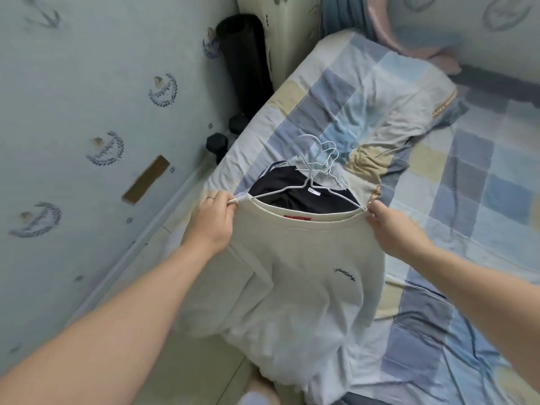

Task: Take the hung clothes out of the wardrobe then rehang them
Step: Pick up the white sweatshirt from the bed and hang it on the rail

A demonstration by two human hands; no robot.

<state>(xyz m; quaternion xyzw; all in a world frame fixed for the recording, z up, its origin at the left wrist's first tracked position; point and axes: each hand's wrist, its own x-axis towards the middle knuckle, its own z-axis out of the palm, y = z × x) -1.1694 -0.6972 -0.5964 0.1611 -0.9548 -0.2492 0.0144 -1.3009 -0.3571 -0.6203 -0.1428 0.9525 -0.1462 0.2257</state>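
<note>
A cream sweatshirt [306, 267] with a red neck label and a small dark chest mark hangs over the bed's edge. My left hand [211, 222] pinches the left end of its collar, and my right hand [390, 226] pinches the right end, so the neck is stretched wide. A white wire hanger [309, 187] lies across the neck opening, its ends at my fingertips. Beneath it lies a black garment [280, 185] with a white label, and several more white hanger hooks [320, 153] are bunched just beyond. The wardrobe is out of view.
A patchwork blue, beige and white quilt [438, 171] covers the bed. A beige garment with gold trim [415, 106] lies on it farther back. By the patterned wall [87, 112] on the left stand a rolled black mat [245, 62] and dark dumbbells [217, 144].
</note>
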